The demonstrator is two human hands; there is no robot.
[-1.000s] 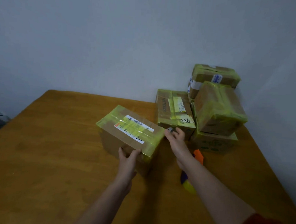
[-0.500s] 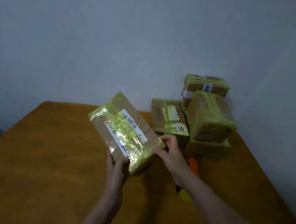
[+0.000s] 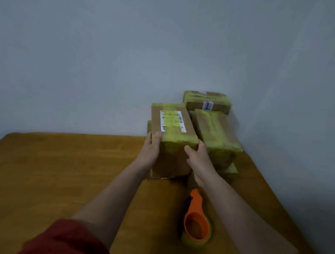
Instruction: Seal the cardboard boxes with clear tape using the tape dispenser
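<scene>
Left hand [image 3: 150, 153] and right hand [image 3: 198, 160] clasped round the near end of a taped cardboard box [image 3: 172, 130], label facing up. Held close against a pile of taped boxes [image 3: 216, 134] by the wall. On the wooden tabletop [image 3: 47, 170], just beside the right forearm: orange tape dispenser [image 3: 196, 221].

wall [image 3: 127, 49]: plain grey-blue | table [image 3: 47, 170]: wood | light: seemingly dim
</scene>
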